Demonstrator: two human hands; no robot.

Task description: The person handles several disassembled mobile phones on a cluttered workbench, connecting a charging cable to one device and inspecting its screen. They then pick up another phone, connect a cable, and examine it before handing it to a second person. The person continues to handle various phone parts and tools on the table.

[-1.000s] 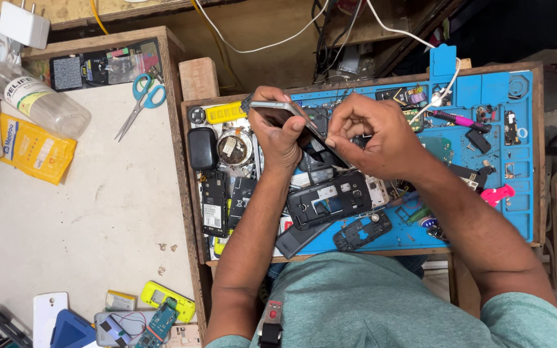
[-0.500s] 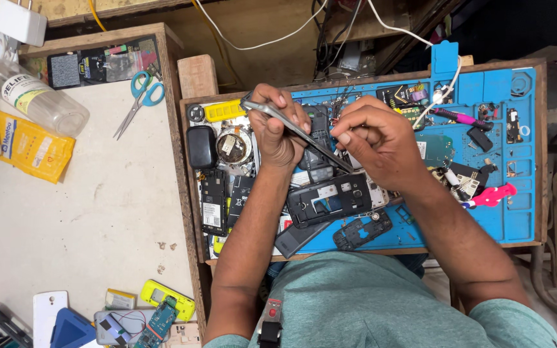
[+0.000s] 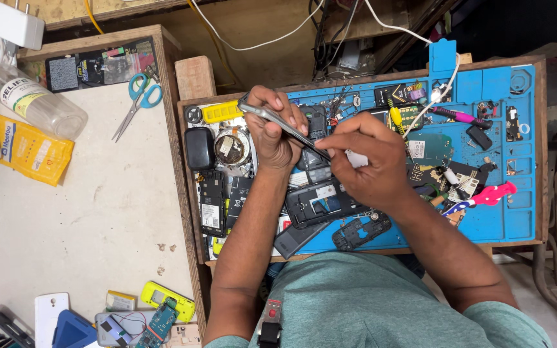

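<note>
My left hand [image 3: 277, 132] grips metal tweezers [image 3: 278, 122], whose tip slants down-right to meet my right hand [image 3: 367, 164] over the blue work mat [image 3: 517, 193]. My right hand is closed on a small white part [image 3: 356, 158] pinched between its fingers. Just below both hands lies an opened black phone housing [image 3: 320, 203], with a dark keypad frame [image 3: 359, 231] nearer my body.
Loose phone parts, circuit boards and a pink-handled tool [image 3: 488, 195] crowd the mat. A black case [image 3: 199, 148] and a round part [image 3: 230, 147] sit left of my hands. On the white table at left lie scissors [image 3: 135, 100], a plastic bottle [image 3: 33, 103] and a yellow packet [image 3: 33, 151].
Both hands stay together over the mat. The tweezers' tip has come in closer to my right hand's fingers, and a small white part now shows in that hand.
</note>
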